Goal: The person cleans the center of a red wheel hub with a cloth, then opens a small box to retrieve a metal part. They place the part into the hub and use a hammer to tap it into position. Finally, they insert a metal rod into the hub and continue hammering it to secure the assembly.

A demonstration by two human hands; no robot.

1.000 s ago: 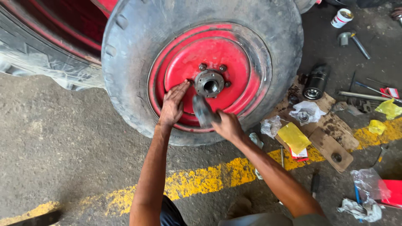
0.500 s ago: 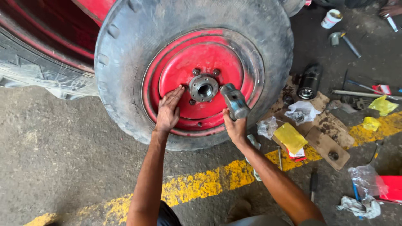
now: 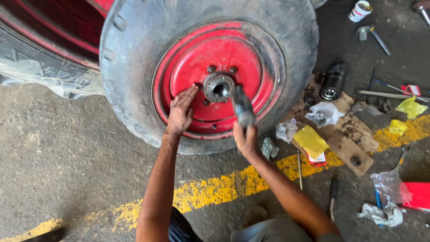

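Observation:
A large worn tyre (image 3: 134, 85) on a red wheel rim (image 3: 233, 49) stands upright in front of me. At the rim's middle is a grey metal hub (image 3: 219, 88) with an open bore and studs around it. My left hand (image 3: 180, 113) lies flat on the red rim just left of the hub, fingers spread. My right hand (image 3: 246, 139) grips the handle of a grey metal hammer (image 3: 242, 107), blurred, whose head points up toward the hub's right side.
A yellow painted line (image 3: 210, 190) crosses the concrete floor. To the right lie a black cylindrical part (image 3: 333, 81), a wooden block (image 3: 349, 152), yellow packets (image 3: 310, 141), rags, loose tools, a white cup (image 3: 359, 10) and a red box (image 3: 419, 195). Another tyre (image 3: 40, 67) is at far left.
My right hand has swung the hammer from out at the right of the rim back in toward the hub. My left hand stays pressed on the rim.

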